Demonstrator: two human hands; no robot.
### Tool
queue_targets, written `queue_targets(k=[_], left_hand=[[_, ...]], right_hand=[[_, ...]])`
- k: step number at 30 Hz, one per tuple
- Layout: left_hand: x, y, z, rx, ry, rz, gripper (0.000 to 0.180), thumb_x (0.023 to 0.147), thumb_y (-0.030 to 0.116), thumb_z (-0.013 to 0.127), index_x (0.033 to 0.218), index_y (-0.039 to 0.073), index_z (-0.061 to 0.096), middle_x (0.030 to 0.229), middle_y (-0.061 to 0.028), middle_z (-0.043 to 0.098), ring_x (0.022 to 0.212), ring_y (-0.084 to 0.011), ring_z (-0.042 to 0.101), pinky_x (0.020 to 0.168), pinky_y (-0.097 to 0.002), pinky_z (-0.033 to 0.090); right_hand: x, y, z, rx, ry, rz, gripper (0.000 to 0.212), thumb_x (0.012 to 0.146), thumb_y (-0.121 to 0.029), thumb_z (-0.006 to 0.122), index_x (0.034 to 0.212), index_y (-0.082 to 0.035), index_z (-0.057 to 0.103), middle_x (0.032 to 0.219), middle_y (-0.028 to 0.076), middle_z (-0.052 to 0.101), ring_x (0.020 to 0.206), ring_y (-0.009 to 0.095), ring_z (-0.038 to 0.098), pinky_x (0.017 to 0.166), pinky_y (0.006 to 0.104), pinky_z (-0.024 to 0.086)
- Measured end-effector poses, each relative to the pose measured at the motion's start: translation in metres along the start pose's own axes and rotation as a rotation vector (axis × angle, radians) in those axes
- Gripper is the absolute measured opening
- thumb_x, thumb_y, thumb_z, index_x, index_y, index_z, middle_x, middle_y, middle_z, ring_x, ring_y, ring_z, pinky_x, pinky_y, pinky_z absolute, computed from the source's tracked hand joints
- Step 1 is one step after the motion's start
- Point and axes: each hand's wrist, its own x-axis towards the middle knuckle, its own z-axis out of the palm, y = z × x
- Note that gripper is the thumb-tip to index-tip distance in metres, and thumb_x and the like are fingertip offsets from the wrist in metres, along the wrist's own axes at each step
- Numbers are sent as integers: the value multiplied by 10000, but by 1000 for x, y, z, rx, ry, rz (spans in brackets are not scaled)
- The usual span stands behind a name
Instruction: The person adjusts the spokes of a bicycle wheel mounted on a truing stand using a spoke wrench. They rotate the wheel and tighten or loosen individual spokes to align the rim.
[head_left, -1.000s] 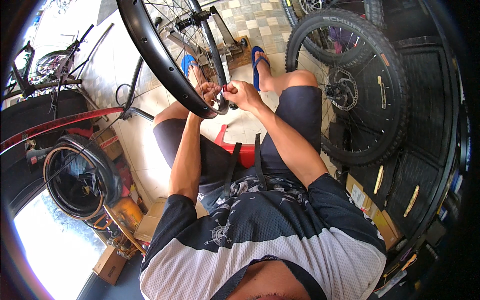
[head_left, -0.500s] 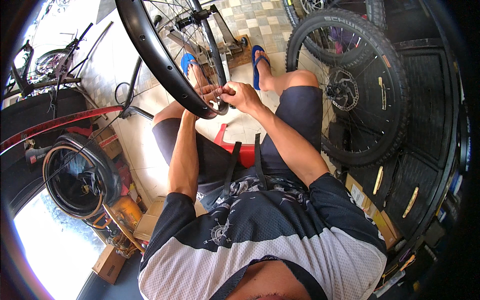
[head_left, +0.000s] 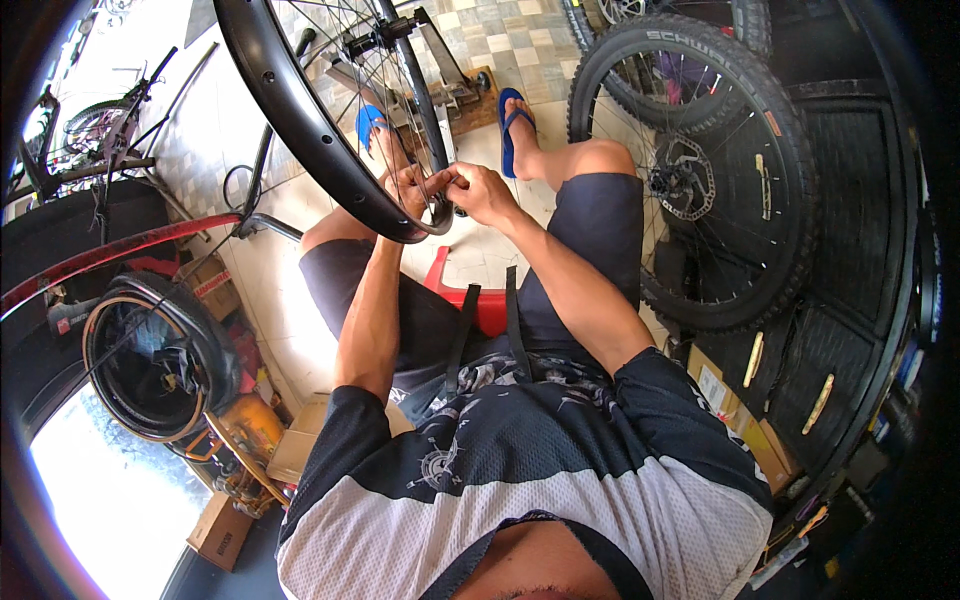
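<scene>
A black bicycle wheel rim [head_left: 283, 105], bare of a tyre, stands upright in front of me, with thin spokes running to a black hub [head_left: 380, 40]. The wheel sits in a metal stand [head_left: 443, 60]. My left hand [head_left: 414, 190] reaches in among the spokes near the rim's closest part, its fingers bent and closed. Against it, at the rim's right side, my right hand [head_left: 482, 194] is closed in a pinch. What lies between the fingertips of either hand is too small or hidden to make out.
A wheel with a knobby tyre and disc rotor [head_left: 690, 180] leans at the right by dark panels. Between my legs is a red stool [head_left: 488, 308]. Tyres [head_left: 160, 360], cardboard boxes [head_left: 222, 530] and a red bar [head_left: 120, 250] are at the left.
The wheel and stand appear slightly further left in the picture. My left fingers are more curled and extend across toward the right hand, which keeps its pinch in nearly the same place.
</scene>
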Motion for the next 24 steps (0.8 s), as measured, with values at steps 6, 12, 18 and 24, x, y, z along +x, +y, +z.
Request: queue_targets(k=[6,12,18,24], left_hand=[[10,-10,-8,-420,65,-171,403,963,426,690,843,43,649,655,-12,603,476,-72,488,424,-251,376],[4,-19,-1,-319,78,-154,317,974,352,689,955,47,608,727,-4,619,538,-58,519,431,-228,398],[-15,17,-9,-455,66,-183,236,958,274,723,983,48,662,724,3,619,579,-65,543,474,-211,405],[-26,40,-18,-459,94,-243,220,931,271,758,972,74,669,698,19,588,550,-50,496,466,-208,380]], right_hand=[[5,6,-7,61,87,-5,288,895,-277,699,1006,-12,685,895,127,746,797,229,716,732,336,542],[14,16,-14,-23,168,98,320,867,-335,707,980,-36,688,907,130,753,838,301,728,751,396,554],[10,17,-11,-46,110,98,349,872,-319,730,974,11,676,866,143,745,786,228,721,714,344,551],[8,15,-3,18,0,146,318,866,-294,758,943,6,687,851,119,748,762,177,709,690,309,538]])
